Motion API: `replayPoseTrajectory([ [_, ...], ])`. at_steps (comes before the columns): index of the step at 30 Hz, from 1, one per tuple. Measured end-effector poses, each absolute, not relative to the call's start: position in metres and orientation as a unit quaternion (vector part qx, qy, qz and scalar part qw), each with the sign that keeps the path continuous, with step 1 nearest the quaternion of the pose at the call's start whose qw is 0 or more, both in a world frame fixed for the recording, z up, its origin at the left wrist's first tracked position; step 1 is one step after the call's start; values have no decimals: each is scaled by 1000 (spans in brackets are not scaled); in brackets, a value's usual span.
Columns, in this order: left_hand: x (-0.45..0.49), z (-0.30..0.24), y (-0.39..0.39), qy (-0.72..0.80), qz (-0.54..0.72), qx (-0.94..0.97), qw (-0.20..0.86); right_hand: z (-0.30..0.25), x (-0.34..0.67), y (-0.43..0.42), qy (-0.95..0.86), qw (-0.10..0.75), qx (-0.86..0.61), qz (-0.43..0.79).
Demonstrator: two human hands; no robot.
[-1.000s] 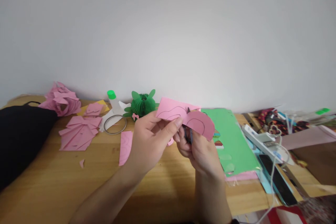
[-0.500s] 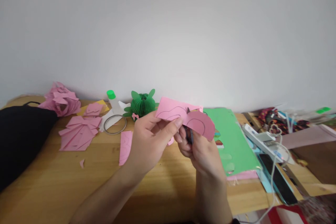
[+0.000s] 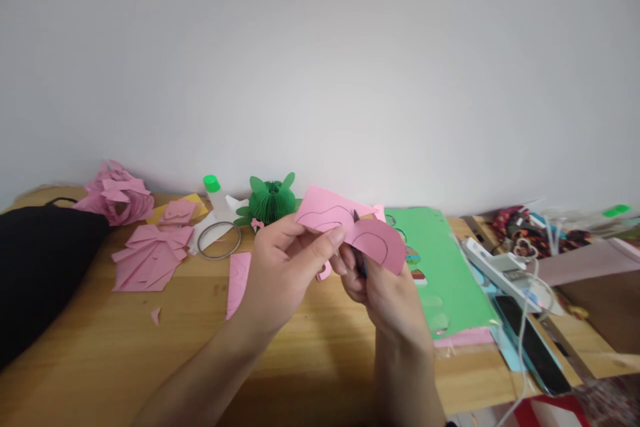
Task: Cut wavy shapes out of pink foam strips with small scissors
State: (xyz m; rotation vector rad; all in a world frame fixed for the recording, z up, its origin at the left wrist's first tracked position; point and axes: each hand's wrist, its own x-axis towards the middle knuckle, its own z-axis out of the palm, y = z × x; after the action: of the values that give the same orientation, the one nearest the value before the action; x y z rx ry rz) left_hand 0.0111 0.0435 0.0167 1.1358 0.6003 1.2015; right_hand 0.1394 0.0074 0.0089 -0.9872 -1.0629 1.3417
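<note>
Between the thumb and fingers of my left hand [image 3: 295,260] is a piece of pink paper [image 3: 325,210] with curved dark lines drawn on it. Its right part is a rounded lobe with an inner arc, partly cut away from the rest. My right hand [image 3: 380,287] is closed round a pair of scissors [image 3: 359,261], mostly hidden under the paper. Only the dark blade tip shows above the paper, at the cut. Behind my hands sits a green paper honeycomb ball [image 3: 273,202] with leaf-shaped pieces and a small pink bow.
Folded pink paper bows [image 3: 153,257], a steel ring [image 3: 219,240] and a green-capped glue stick [image 3: 214,193] lie left. A black bag [image 3: 45,273] covers the left edge. Right are a green sheet [image 3: 450,273], a power strip [image 3: 500,277] and a phone [image 3: 533,347].
The blade tip has shifted slightly left and down along the cut. The rounded lobe has tipped a little downward and left. Both hands keep their hold.
</note>
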Motion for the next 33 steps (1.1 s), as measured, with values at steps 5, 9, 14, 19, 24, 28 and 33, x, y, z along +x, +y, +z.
replayPoseTrajectory([
  [5,11,20,43,257,534,488,641,8,140,6,-451,558,-427,550],
  [9,10,20,43,251,530,483,650,5,140,6,-457,558,-445,531],
  [14,5,22,44,258,520,498,644,4,138,4,-452,555,-467,519],
  [19,-4,28,51,246,500,552,620,13,140,4,-480,534,-441,539],
  [24,-8,30,54,239,483,583,608,20,141,6,-504,524,-430,536],
  [28,-8,31,54,236,489,573,614,19,141,6,-506,530,-419,536],
  [33,-8,31,53,238,493,577,607,18,141,5,-506,524,-431,533],
])
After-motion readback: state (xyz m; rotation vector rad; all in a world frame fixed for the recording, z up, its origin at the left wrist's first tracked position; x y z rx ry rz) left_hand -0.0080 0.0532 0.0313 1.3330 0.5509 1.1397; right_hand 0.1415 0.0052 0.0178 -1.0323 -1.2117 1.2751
